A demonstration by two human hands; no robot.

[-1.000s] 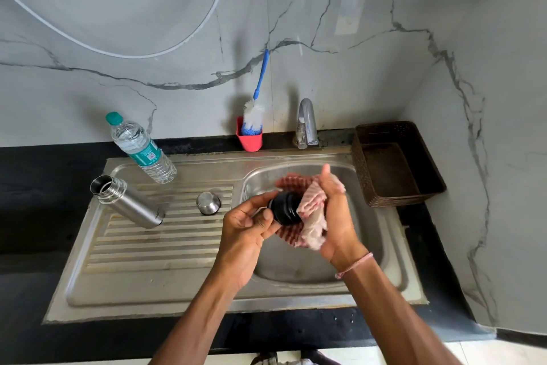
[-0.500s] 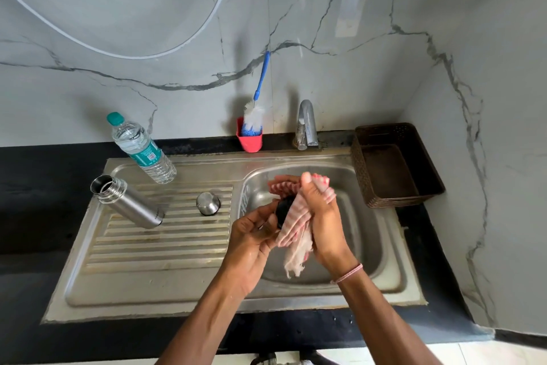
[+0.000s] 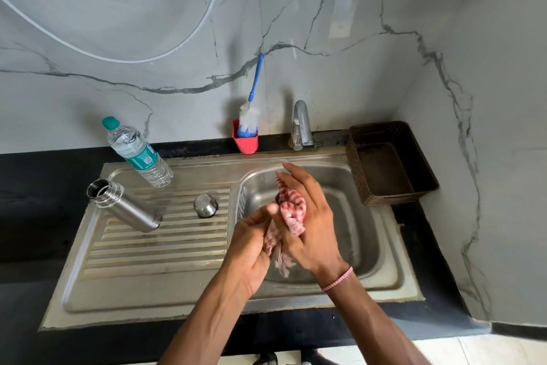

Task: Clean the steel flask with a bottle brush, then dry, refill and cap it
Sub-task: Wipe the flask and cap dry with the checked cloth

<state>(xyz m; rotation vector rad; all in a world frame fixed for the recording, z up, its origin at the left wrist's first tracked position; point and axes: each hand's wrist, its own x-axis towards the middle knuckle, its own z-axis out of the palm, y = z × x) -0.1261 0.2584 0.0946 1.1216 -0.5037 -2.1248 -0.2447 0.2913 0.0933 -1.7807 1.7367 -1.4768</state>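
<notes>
Upper left of the drainboard, the water bottle (image 3: 137, 151) waits for the refill, and just below it the steel flask (image 3: 124, 206) sits uncapped on the ribs, mouth open, likely airing out. Centre now: the steel cap (image 3: 205, 205) rests dome-up, the bottle brush (image 3: 251, 110) is parked head-down in its red holder (image 3: 245, 142). Over the sink (image 3: 381, 273), right of centre, the left hand (image 3: 251, 243) curls round the checked cloth (image 3: 291, 210), palm up, while the right hand (image 3: 310, 222) presses straight fingers against the bunch; something dark peeks out, probably a stopper being dried
</notes>
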